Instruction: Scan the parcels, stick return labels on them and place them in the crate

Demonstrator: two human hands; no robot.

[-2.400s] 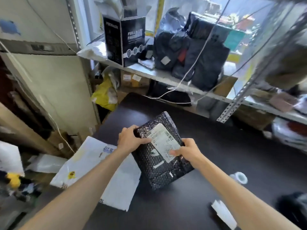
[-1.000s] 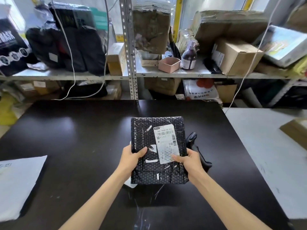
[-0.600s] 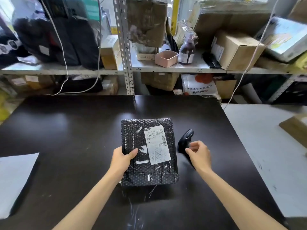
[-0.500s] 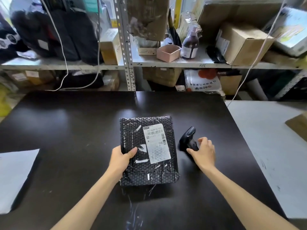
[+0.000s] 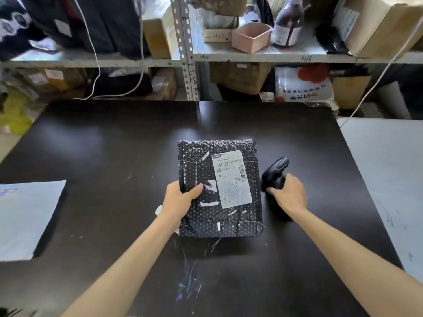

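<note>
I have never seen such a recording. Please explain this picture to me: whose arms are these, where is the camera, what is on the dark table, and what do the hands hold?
No machine is here: a person works with bare hands. The camera sits on the person's head and looks forward and down, so both arms reach in from below. On the dark table is a parcel in black bubble wrap with a white label on top. The left hand grips its left edge, thumb on top. The right hand curls round a black barcode scanner just right of the parcel. A white mailer lies at the table's left side. Shelves with boxes stand behind.
</note>
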